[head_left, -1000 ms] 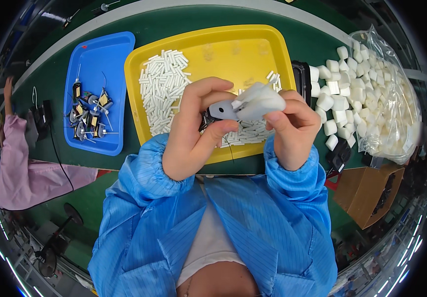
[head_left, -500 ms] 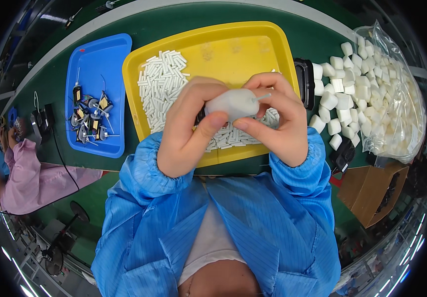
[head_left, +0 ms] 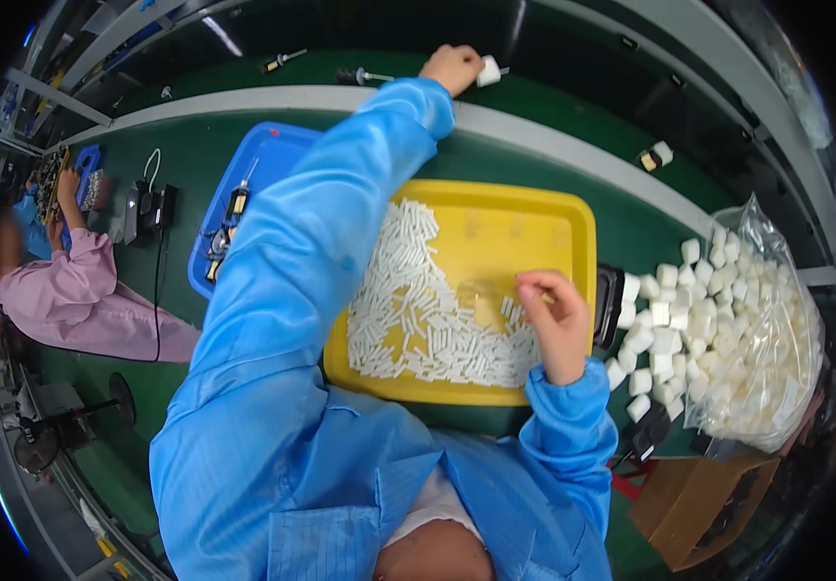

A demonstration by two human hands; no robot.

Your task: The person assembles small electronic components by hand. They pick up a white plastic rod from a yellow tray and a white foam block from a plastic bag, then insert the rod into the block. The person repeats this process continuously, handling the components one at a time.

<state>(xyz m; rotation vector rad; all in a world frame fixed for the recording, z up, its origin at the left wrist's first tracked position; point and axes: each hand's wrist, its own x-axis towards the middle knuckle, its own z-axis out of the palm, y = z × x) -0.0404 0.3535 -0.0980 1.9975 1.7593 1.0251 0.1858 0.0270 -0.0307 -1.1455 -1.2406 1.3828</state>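
Far out ahead, my left hand point(head_left: 453, 70) is closed around a part topped by a white foam block point(head_left: 488, 71), with a thin shaft poking out of the block's far end. The rest of that part is hidden in my fingers. It is over the green surface past the pale rail point(head_left: 524, 124). My right hand point(head_left: 558, 324) hovers at the right side of the yellow tray point(head_left: 505, 197). Its fingers are loosely curled and apart, with nothing visible in them. Below and left of it lie many short white tubes point(head_left: 408, 290), heaped in the tray.
My left sleeve partly covers a blue tray point(head_left: 207, 232) holding black parts with shafts point(head_left: 237, 200). White foam blocks point(head_left: 665, 339) spill from a clear bag point(head_left: 776, 358) at right. Similar parts point(head_left: 364, 76) lie beyond the rail. A person in pink point(head_left: 69, 290) works at left.
My hands were together over the yellow tray, both on the foam-topped part. My left hand has carried it far forward past the rail; my right hand has let go and stayed over the tray.
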